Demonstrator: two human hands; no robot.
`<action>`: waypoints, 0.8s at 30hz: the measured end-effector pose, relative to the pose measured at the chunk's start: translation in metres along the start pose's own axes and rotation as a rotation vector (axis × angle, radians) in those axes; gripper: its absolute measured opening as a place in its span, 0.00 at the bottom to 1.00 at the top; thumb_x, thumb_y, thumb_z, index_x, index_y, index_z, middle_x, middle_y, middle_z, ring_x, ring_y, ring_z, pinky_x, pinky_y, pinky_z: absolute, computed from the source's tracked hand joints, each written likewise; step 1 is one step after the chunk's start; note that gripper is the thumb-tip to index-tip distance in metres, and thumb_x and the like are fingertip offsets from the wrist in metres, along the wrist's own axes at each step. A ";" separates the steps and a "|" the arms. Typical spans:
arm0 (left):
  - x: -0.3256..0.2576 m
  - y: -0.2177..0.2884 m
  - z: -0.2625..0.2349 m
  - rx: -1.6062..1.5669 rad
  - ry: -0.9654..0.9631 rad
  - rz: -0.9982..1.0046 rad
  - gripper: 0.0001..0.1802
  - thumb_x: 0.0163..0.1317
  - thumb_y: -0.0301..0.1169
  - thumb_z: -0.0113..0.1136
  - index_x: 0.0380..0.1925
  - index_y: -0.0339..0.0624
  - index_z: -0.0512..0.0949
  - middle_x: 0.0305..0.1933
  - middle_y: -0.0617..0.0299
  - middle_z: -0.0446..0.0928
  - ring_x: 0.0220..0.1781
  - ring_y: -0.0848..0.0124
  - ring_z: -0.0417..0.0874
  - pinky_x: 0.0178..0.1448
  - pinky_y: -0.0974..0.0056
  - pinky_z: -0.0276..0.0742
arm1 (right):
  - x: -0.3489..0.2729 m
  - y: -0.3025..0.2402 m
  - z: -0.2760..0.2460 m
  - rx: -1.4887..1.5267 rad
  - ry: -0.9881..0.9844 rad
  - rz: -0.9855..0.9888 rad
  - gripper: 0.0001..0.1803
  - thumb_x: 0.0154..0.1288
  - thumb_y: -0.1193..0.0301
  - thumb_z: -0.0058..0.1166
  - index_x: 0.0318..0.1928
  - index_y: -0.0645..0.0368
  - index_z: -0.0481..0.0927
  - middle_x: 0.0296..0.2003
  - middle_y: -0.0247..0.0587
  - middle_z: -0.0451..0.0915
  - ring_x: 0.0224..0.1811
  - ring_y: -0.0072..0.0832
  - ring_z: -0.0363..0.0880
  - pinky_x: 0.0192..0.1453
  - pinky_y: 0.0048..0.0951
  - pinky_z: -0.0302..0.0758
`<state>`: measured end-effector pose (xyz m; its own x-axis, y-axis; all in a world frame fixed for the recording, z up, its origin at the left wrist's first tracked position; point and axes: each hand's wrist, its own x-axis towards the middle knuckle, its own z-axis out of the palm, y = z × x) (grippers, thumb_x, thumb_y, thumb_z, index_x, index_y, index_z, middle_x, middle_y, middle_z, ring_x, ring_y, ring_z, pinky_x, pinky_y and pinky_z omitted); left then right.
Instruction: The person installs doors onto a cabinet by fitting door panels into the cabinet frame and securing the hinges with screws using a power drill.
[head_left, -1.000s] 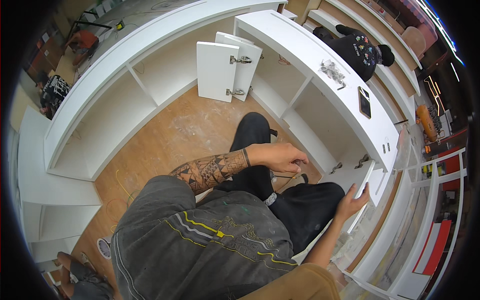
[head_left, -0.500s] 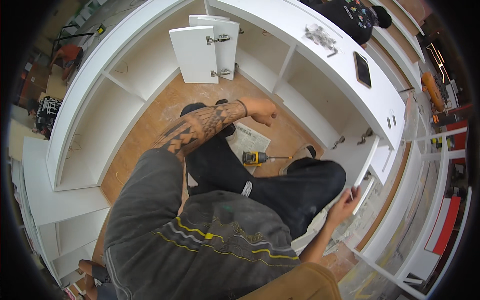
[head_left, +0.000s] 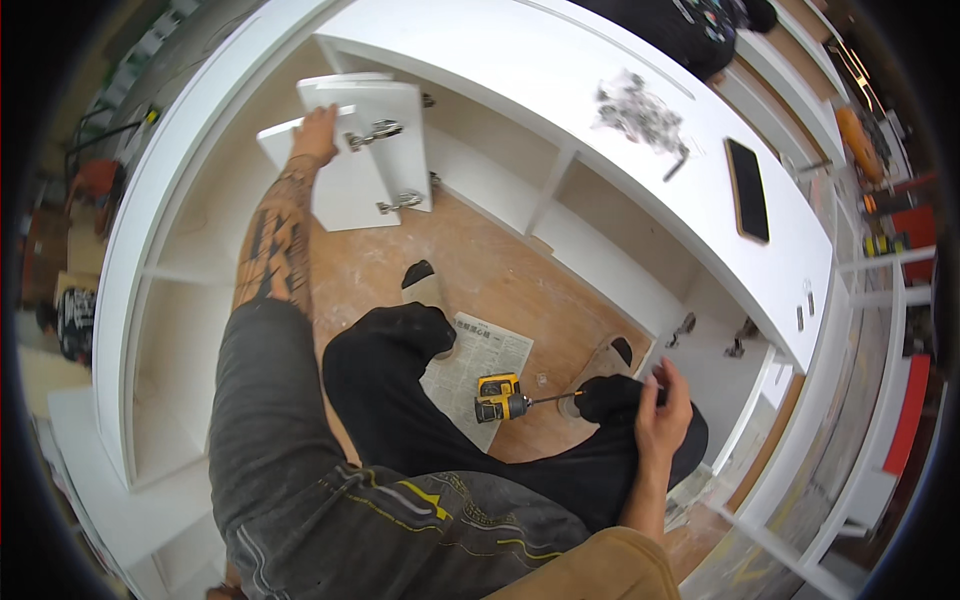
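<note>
My left hand (head_left: 318,136) reaches out to the far left, its fingers closed over the top edge of a white cabinet door (head_left: 352,185). Metal hinges (head_left: 384,131) are fixed along this door's side, and another white door (head_left: 408,150) leans upright behind it. Above my bent knee at the right, my right hand (head_left: 664,412) is empty with its fingers apart. Between my legs a yellow and black cordless drill (head_left: 500,398) with a long bit rests partly over a sheet of newspaper (head_left: 490,350).
A curved white cabinet (head_left: 500,60) surrounds me. Its top bears a phone (head_left: 746,190) and a heap of small metal hardware (head_left: 640,112). Hinges (head_left: 682,330) sit at the right opening. Another person (head_left: 675,30) is beyond the cabinet, far right.
My left hand has swung from above the newspaper to the far-left door and taken hold of it. My right hand has let go of the white panel at the right. My view has shifted.
</note>
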<state>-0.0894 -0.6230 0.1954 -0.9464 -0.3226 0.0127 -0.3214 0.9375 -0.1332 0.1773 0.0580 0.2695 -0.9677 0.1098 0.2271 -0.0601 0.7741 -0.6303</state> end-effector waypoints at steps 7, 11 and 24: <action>-0.090 -0.062 -0.012 -0.234 0.030 0.267 0.21 0.51 0.30 0.78 0.47 0.47 0.84 0.49 0.51 0.81 0.55 0.47 0.83 0.58 0.47 0.79 | 0.023 -0.024 0.027 0.016 -0.090 -0.068 0.17 0.68 0.68 0.66 0.55 0.58 0.86 0.40 0.41 0.89 0.44 0.39 0.87 0.53 0.38 0.80; -0.173 -0.042 -0.084 -0.319 0.021 0.290 0.19 0.55 0.28 0.76 0.47 0.44 0.83 0.48 0.52 0.80 0.51 0.46 0.83 0.56 0.47 0.79 | 0.008 -0.019 0.027 0.021 -0.110 -0.173 0.16 0.68 0.67 0.66 0.54 0.57 0.86 0.40 0.41 0.88 0.44 0.39 0.87 0.53 0.38 0.80; -0.482 -0.112 -0.429 -1.261 0.441 0.122 0.25 0.71 0.37 0.69 0.60 0.31 0.76 0.52 0.54 0.84 0.50 0.69 0.87 0.54 0.66 0.84 | 0.014 -0.115 -0.020 0.604 0.038 -0.359 0.25 0.75 0.62 0.61 0.65 0.63 0.78 0.51 0.52 0.84 0.54 0.42 0.84 0.61 0.40 0.78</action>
<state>0.3891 -0.5164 0.6297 -0.8250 -0.3841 0.4145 0.1822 0.5135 0.8385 0.1757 -0.0176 0.3600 -0.8538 -0.0573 0.5174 -0.5105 0.2863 -0.8108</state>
